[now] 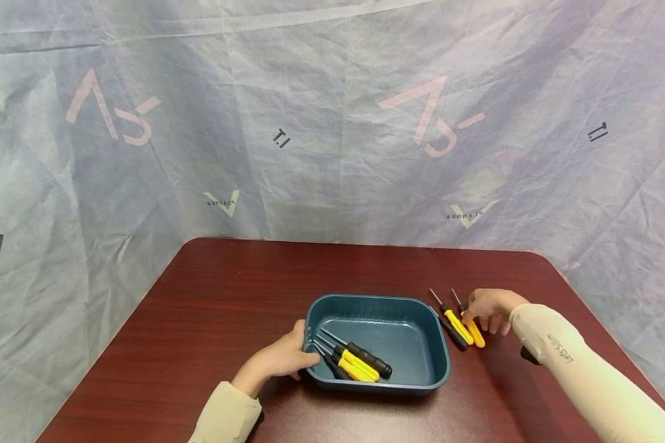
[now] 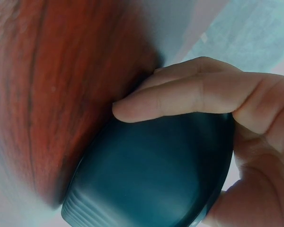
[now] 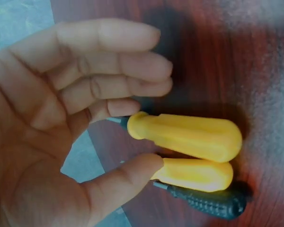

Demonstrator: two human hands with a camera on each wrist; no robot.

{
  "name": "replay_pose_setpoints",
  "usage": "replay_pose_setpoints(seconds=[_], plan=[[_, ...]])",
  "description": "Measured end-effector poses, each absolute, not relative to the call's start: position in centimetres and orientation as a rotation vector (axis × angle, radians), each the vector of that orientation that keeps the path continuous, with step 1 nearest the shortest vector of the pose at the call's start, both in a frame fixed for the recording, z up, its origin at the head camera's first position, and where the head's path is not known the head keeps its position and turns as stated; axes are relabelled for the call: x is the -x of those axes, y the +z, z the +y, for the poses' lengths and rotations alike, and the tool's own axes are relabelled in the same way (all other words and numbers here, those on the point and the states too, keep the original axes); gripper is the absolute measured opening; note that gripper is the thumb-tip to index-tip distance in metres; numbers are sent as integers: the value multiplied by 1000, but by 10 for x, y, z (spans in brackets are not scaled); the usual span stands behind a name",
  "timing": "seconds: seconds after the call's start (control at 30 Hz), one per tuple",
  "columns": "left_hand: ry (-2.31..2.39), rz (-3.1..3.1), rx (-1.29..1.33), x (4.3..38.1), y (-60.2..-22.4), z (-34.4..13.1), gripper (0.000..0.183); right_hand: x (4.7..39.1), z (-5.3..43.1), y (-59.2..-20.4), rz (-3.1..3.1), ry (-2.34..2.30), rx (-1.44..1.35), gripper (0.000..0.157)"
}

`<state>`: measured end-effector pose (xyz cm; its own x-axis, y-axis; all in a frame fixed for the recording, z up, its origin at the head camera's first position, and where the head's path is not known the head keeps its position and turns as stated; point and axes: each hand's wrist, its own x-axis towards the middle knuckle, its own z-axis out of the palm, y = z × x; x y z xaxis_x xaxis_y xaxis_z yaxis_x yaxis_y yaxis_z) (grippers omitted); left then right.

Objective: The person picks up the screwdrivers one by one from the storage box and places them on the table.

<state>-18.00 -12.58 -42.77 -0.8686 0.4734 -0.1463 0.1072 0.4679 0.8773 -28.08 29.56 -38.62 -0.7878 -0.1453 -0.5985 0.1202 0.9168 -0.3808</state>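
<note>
My left hand (image 1: 279, 355) grips the left end of a dark blue plastic bin (image 1: 410, 347), thumb over the rim and fingers along the outer wall (image 2: 151, 156). Inside the bin lie a black-handled screwdriver (image 1: 370, 359) and yellow-handled screwdrivers (image 1: 360, 368), shafts toward that hand. My right hand (image 1: 490, 304) hovers at the screwdrivers on the table, fingers spread from the thumb. Between them is an outer yellow screwdriver (image 3: 194, 137). The thumb tip overlaps the middle yellow screwdriver (image 3: 199, 174) in the right wrist view. A black screwdriver (image 3: 210, 202) lies beside these, closest to the bin.
Everything stands on a dark red wood table (image 1: 244, 289) with rounded far corners. A pale grey printed sheet (image 1: 332, 154) hangs behind and around it. The bin's right wall (image 1: 442, 344) is close to the black screwdriver on the table.
</note>
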Motion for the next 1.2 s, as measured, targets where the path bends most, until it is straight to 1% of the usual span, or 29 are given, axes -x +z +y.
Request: replay_pose_setpoints(seconds=[0.07,0.3,0.4,0.53,0.83,0.97,1.2], plan=[[1368,2349,-488,180,-427,-126,66,281,295,-383,2426,-521,23,44],[1371,2347,-488,179,-426,-126,66,280,296,-374,2421,-533,13,50],[1371,2350,-486,179,-426,-125,66,280,296,-371,2431,-512,21,46],[1372,2350,-478,179,-427,-125,66,280,295,-368,2459,-467,43,36],[1374,2347,-483,181,-428,-126,66,283,286,-358,2475,-438,148,22],[1371,2345,-487,181,-427,-126,65,282,282,-354,2493,-430,177,20],[1366,2345,-482,180,-426,-126,66,281,275,-344,2521,-446,214,21]])
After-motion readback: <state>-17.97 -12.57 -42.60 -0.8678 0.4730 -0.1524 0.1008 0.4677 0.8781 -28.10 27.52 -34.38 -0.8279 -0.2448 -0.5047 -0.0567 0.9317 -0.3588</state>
